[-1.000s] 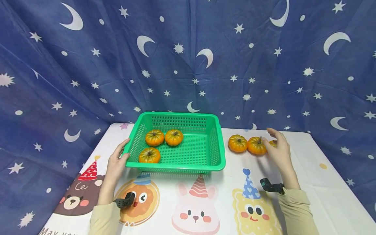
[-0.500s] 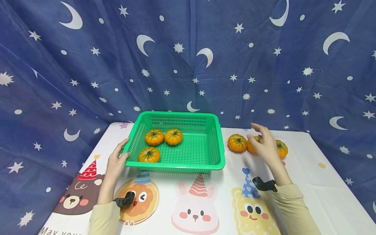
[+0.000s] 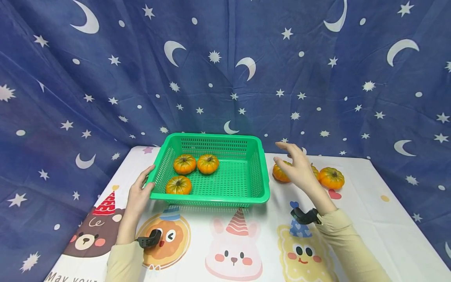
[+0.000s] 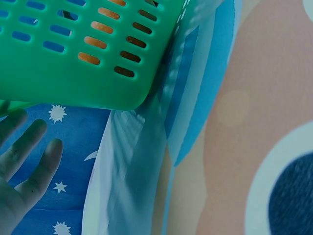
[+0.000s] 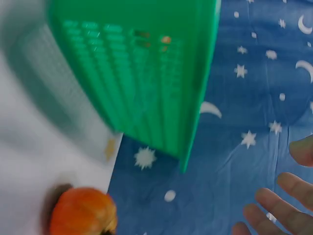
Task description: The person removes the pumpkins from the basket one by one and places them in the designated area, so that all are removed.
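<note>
At the near edge, a left sleeve (image 3: 125,260) and a right sleeve (image 3: 349,244) extend over a white tablecloth (image 3: 271,235) printed with cartoon figures in party hats. A black wrist camera is fitted at each wrist. The two hands are set well apart. The left hand (image 3: 138,196) rests at the left side of a green basket (image 3: 211,199); its fingers are extended and slightly spread along the rim, with the thumb at the front left corner. The basket stands upright on the tablecloth and has slotted walls. It contains three orange pumpkins: a front pumpkin (image 3: 178,185) near the left front corner, and, behind it, a rear left pumpkin (image 3: 184,164) and a rear right pumpkin (image 3: 208,164) side by side. The right hand (image 3: 299,166) is raised to the right of the basket, fingers and thumb spread apart. Beyond and below it, three more pumpkins form a row on the tablecloth: a leftmost pumpkin (image 3: 279,175) and a middle pumpkin (image 3: 314,171), both partly hidden by the hand, and a rightmost pumpkin (image 3: 331,178). At the rear hangs a blue backdrop (image 3: 211,98) with white moons and stars.
</note>
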Motion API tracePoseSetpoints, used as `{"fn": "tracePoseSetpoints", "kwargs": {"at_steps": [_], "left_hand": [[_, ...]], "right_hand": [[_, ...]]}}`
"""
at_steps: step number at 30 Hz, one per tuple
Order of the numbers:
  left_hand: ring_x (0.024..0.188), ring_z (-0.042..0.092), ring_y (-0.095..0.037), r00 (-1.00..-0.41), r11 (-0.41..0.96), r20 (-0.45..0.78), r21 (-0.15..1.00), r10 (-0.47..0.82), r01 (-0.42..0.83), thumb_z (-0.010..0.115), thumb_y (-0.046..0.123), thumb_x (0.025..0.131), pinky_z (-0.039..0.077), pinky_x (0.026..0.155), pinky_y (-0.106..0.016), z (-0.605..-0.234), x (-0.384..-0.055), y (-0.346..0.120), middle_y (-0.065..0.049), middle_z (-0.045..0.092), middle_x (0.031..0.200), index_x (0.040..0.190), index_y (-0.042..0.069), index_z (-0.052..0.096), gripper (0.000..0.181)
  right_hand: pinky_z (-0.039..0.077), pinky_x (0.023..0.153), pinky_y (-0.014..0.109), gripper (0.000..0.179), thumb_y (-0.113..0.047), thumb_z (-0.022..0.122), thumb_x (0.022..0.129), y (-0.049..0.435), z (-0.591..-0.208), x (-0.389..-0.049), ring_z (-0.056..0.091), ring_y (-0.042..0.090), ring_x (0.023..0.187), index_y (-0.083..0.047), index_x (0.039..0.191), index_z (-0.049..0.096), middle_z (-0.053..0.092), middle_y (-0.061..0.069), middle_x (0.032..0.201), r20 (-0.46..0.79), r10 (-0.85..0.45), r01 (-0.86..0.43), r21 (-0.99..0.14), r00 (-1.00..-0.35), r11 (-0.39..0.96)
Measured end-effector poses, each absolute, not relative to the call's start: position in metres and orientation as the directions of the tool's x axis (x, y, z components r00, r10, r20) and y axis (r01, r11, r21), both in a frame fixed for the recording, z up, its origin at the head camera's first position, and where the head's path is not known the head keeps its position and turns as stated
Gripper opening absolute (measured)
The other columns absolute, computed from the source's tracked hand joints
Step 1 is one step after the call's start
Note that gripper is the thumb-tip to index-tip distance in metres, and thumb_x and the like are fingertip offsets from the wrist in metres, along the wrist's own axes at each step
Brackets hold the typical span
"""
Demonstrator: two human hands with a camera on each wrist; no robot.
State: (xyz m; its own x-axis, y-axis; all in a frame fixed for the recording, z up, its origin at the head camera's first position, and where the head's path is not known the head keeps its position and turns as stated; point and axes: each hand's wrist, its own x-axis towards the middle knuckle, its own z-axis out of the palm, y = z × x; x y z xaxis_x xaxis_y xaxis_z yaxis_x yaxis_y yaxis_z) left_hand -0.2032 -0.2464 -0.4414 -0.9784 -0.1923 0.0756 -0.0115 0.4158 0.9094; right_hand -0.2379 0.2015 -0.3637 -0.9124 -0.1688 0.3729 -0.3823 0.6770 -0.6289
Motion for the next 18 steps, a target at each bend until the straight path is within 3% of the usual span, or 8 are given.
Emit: {"fn": "tracePoseSetpoints", "kwargs": {"at_steps": [7,18], "left_hand": [[0.121,0.048,-0.022,-0.978,0.43,0.09,0.903,-0.187,0.001,0.045,0.012,0.095,0.036,0.079,-0.013,-0.44,-0.203,-0.246,-0.013,0.045,0.148,0.148,0.026,0.039,0.055],[0.127,0.047,-0.028,-0.978,0.436,0.097,0.9,-0.184,0.007,0.045,0.012,0.094,0.036,0.087,-0.025,-0.438,-0.201,-0.246,-0.014,0.043,0.149,0.148,0.025,0.039,0.056]], "right_hand": [[0.041,0.101,0.051,0.048,-0.02,0.061,0.092,0.179,-0.342,-0.239,0.047,0.03,0.127,-0.011,0.138,0.05,0.053,0.012,0.137,0.328,-0.243,-0.402,-0.616,-0.913,0.678],[0.041,0.098,0.049,0.052,-0.025,0.063,0.09,0.144,-0.318,-0.251,0.048,0.029,0.125,-0.012,0.139,0.049,0.054,0.009,0.136,0.275,-0.397,-0.482,-0.551,-0.876,0.681]]}}
